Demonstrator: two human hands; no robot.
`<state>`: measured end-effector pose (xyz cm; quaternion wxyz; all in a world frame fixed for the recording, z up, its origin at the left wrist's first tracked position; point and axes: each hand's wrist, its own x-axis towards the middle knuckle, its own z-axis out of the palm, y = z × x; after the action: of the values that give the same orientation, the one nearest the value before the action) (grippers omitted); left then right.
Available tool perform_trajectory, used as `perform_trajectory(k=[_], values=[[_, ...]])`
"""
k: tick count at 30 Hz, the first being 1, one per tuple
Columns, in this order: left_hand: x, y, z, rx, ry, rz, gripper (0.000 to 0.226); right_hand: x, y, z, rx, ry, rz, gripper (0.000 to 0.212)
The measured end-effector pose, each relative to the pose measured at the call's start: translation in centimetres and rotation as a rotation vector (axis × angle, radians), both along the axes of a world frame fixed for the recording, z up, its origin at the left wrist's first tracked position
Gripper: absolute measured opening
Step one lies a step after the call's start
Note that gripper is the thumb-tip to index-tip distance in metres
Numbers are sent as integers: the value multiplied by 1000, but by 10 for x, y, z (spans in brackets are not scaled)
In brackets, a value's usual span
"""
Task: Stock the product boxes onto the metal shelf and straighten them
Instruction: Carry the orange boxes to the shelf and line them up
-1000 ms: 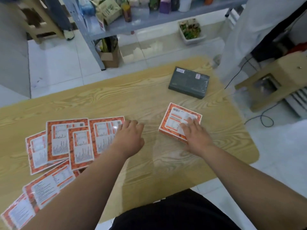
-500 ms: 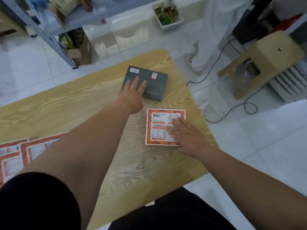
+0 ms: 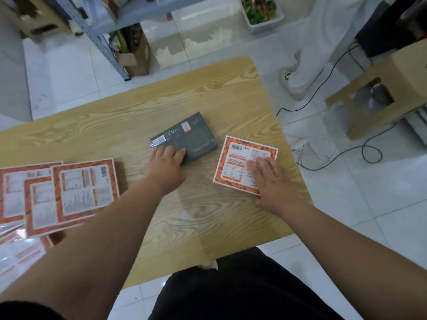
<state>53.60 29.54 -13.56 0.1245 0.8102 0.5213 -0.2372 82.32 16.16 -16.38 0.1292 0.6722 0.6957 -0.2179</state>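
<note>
My left hand lies on the near left end of the dark grey box. The fingers are laid over its top, almost straight and close together, and they do not wrap around it. I cannot see my thumb. This box is flat on the wooden table, near the middle, and it is turned at an angle, so its far end points to the right. It is wrapped in shiny film and has a white label and a small red one on its top.

My right hand rests flat on the orange box. The fingers are spread apart and press on the near right part of its printed face. They hold nothing. This box lies close to the right edge of the table, just beside the grey one but not touching it.

On the left side of the table is a loose group of more orange boxes. They overlap each other, printed side up, and the nearest ones are blurred.

The metal shelf stands at the far side, beyond the table, on the white tile floor. None of these boxes is on it yet. Under it sits a cardboard carton, and to the right of that a white tub with green things inside. On the far right stands a wooden stool, with cables on the floor near it.
</note>
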Motion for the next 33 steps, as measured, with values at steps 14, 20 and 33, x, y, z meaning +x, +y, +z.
perform_trajectory(k=[14, 20, 33], values=[[-74, -194, -14, -17, -6, 7, 108, -82, -98, 7, -47, -147, -44, 141], [-94, -266, -20, 13, 81, -110, 106, -128, -157, -5, 43, -295, 153, 116], [-103, -283, -14, 83, -180, -1, 75, -137, -148, 6, 221, -104, 220, 62]])
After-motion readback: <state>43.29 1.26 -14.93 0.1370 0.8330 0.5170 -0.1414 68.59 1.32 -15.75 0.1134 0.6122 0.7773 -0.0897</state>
